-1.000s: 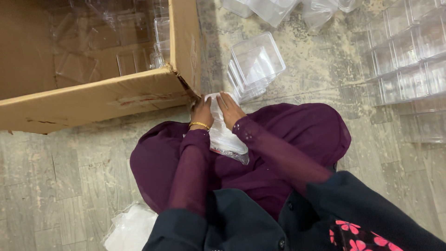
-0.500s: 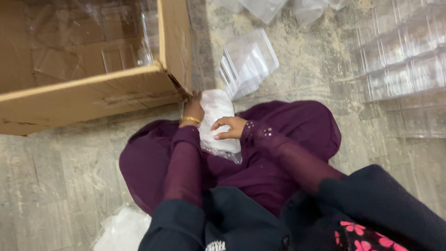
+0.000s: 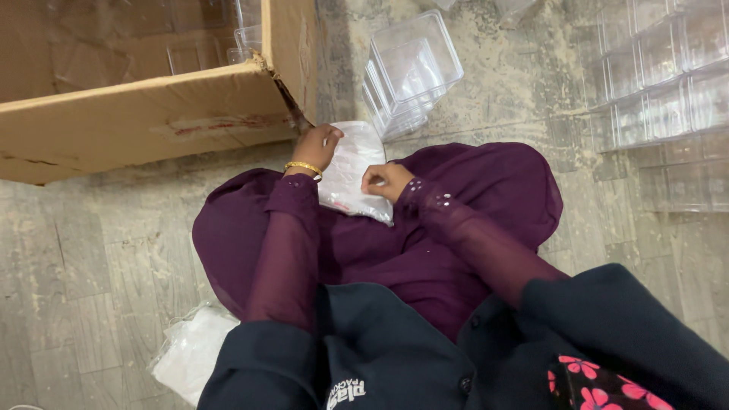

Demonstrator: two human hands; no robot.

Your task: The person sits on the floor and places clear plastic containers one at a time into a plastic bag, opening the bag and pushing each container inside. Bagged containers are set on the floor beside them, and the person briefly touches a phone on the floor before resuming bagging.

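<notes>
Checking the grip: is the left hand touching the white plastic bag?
Touching. The head view shows the left hand resting on the white plastic bag's upper edge, no gap.

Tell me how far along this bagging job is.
Looks done: rows of clear plastic containers stand along the right. In hand: the left hand and right hand both hold a flat clear plastic bag on the lap. Seemingly left: a nested stack of clear containers and more inside the cardboard box.

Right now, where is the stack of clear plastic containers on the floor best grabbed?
Grip the stack of clear plastic containers across its two long side walls, coming from above. It lies tilted on the floor beyond the flat plastic bag, nested and open upward; the cardboard box crowds one side.
</notes>
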